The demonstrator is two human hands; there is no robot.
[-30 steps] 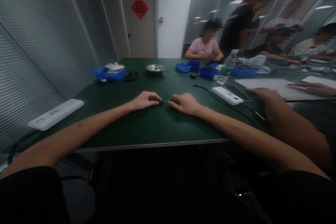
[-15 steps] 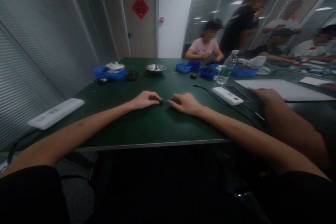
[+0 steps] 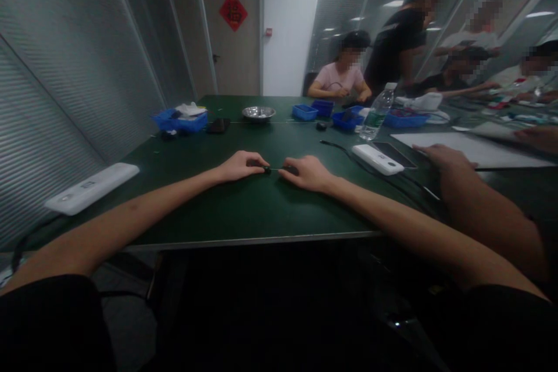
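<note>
Both my arms reach out over a dark green table. My left hand rests on the tabletop, its fingers pinched on a small dark part. My right hand lies just to the right, fingers closed on the other end of the same small dark piece, which looks like a thin rod or wire. The two hands almost touch. The piece is too small and dim to name.
A white power strip lies at the left edge, another white device with a black cable at right beside a phone. Blue bins, a metal bowl and a water bottle stand farther back. A neighbour's arm rests at right; several people sit beyond.
My hands have stayed in place, pinching the small piece. At far right another person's hand has shifted over the white sheet, and the standing person has moved slightly.
</note>
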